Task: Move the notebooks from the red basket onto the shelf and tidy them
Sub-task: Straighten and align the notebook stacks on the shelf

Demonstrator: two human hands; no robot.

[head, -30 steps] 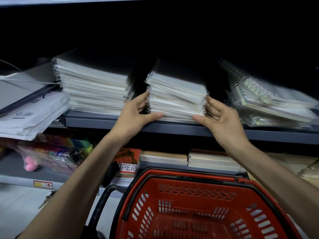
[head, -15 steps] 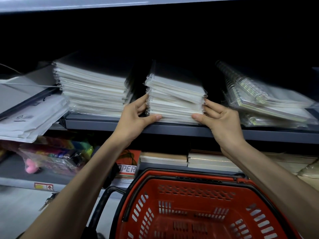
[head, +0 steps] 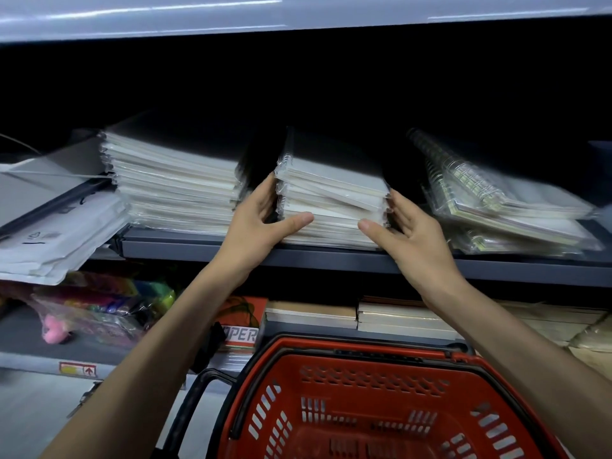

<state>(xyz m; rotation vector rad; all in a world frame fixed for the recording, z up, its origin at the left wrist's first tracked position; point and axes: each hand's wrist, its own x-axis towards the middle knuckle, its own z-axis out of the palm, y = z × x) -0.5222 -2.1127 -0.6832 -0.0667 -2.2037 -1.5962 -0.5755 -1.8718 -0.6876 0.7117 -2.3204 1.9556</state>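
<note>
glossy plastic-wrapped notebooks [head: 331, 193], matt metal shelf [head: 331, 256]

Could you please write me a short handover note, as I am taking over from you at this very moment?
Left hand: open, fingers flat against the left side of the middle stack of notebooks, thumb across its front.
Right hand: open, pressing the stack's right side.
The stack sits on the shelf between a taller stack and a slumped spiral pile; its top books lie askew.
Done: the red basket shows no notebooks in its visible part.
Left: square the middle stack, perhaps straighten the spiral pile.
</note>
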